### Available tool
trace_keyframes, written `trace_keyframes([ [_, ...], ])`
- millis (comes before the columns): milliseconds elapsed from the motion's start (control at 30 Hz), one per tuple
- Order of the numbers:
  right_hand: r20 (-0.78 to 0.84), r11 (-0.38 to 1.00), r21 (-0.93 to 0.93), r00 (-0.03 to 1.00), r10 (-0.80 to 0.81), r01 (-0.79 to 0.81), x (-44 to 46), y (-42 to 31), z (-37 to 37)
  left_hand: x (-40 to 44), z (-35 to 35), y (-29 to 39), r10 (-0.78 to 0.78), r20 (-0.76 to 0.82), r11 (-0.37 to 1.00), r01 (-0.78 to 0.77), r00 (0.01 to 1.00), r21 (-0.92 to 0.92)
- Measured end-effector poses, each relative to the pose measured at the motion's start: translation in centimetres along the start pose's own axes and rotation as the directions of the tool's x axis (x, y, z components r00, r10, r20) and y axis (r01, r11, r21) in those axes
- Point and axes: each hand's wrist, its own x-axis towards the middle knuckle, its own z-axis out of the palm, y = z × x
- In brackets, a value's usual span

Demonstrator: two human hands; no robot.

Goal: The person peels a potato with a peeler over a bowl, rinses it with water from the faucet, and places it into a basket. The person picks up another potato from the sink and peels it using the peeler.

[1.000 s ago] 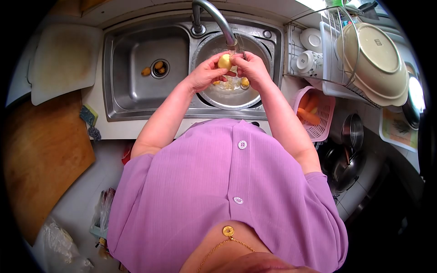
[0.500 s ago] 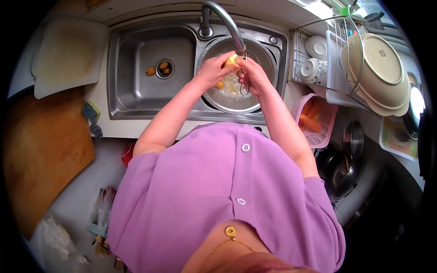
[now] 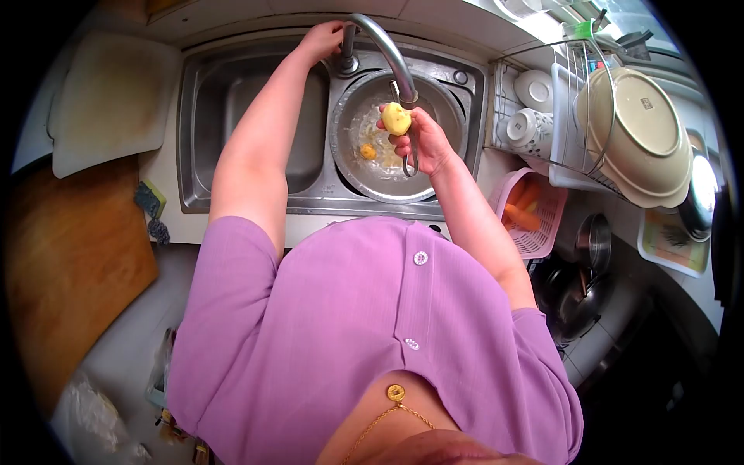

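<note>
My right hand is closed around a peeled yellow potato and a metal peeler, just under the spout of the faucet. Beneath them a round metal basin sits in the right sink bowl, with water and pale peelings in it. A small unpeeled potato lies in the basin. My left hand reaches to the back of the sink, its fingers curled at the faucet handle, which they mostly hide. My left forearm covers the drain of the left sink bowl.
To the right stand a wire dish rack with cups and a large oval dish, and a pink basket holding carrots. On the left are a white cutting board, a sponge and a wooden board.
My left hand has let go of the potato and moved up and left to the faucet. The potato now rests in my right hand along with the peeler.
</note>
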Motion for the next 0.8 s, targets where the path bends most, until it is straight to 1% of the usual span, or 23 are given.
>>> trace_keyframes([
  [33, -0.004, 1.000, 0.001, 1.000, -0.001, 0.001, 0.0, 0.0, 0.2, 0.5, -0.1, -0.1, -0.043, 0.076, 0.996, 0.038, 0.996, 0.077],
  [67, -0.005, 1.000, 0.000, 1.000, -0.001, 0.001, 0.0, -0.1, 0.3, 0.6, -0.1, -0.3, 0.022, 0.054, 0.993, -0.028, 0.998, 0.117],
  [100, -0.007, 1.000, -0.001, 1.000, 0.000, 0.000, -0.1, -0.1, 0.3, 1.1, 0.2, -0.6, 0.021, 0.058, 0.993, -0.028, 0.998, 0.116],
  [167, -0.030, 1.000, -0.026, 0.999, -0.014, 0.013, -0.3, 0.0, 0.4, 2.2, 0.8, -1.6, 0.150, 0.048, 0.984, -0.154, 0.987, 0.090],
  [233, -0.051, 0.998, -0.055, 0.998, -0.030, 0.027, -0.3, 0.1, 0.2, 2.3, 0.8, -1.7, 0.141, 0.025, 0.984, -0.143, 0.990, 0.107],
  [300, -0.098, 0.998, -0.020, 0.994, -0.053, 0.051, -0.2, 0.4, -0.4, 2.2, 0.6, -1.4, 0.135, 0.003, 0.983, -0.135, 0.991, 0.121],
  [367, -0.131, 0.996, -0.043, 0.988, -0.084, 0.079, -0.7, 0.2, -0.9, 1.2, -0.3, -0.6, 0.002, -0.058, 0.963, 0.014, 0.998, 0.270],
  [400, -0.162, 0.993, -0.066, 0.981, -0.112, 0.102, -1.1, 0.3, -1.2, -0.2, -0.6, 0.2, 0.043, -0.181, 0.965, 0.006, 0.983, 0.263],
  [433, -0.163, 0.992, -0.063, 0.980, -0.114, 0.105, -1.6, 0.3, -1.4, -0.7, -0.5, -0.4, 0.044, -0.177, 0.964, 0.004, 0.983, 0.266],
  [500, -0.138, 0.990, -0.036, 0.980, -0.140, 0.136, -2.4, 0.2, -1.7, -1.3, -0.1, -1.8, 0.112, -0.365, 0.992, -0.081, 0.924, 0.101],
  [533, -0.139, 0.989, -0.030, 0.980, -0.145, 0.142, -2.8, 0.3, -1.7, -3.3, 0.2, -0.6, -0.009, -0.384, 0.995, -0.031, 0.923, -0.098],
  [567, -0.160, 0.986, -0.042, 0.973, -0.165, 0.161, -3.1, 0.4, -1.7, -6.4, 0.9, 1.2, -0.132, -0.378, 0.956, 0.016, 0.916, -0.294],
  [633, -0.175, 0.981, -0.050, 0.966, -0.192, 0.186, -3.6, 0.5, -1.7, -11.5, 3.1, 1.8, -0.233, -0.266, 0.886, 0.092, 0.935, -0.454],
  [667, -0.179, 0.977, -0.032, 0.960, -0.214, 0.212, -3.7, 0.7, -1.7, -14.3, 4.5, 2.4, -0.180, -0.127, 0.839, 0.085, 0.976, -0.538],
  [700, -0.186, 0.972, -0.010, 0.955, -0.231, 0.234, -4.0, 1.2, -1.6, -17.3, 6.1, 3.4, -0.116, 0.012, 0.782, 0.099, 0.993, -0.616],
  [767, -0.164, 0.970, 0.005, 0.957, -0.238, 0.242, -4.3, 1.7, -0.7, -22.3, 9.1, 7.3, -0.002, 0.122, 0.751, 0.082, 0.993, -0.656],
  [800, -0.143, 0.968, 0.013, 0.959, -0.245, 0.249, -4.5, 2.1, -0.2, -23.7, 10.5, 8.1, 0.060, 0.109, 0.700, 0.036, 0.992, -0.713],
])
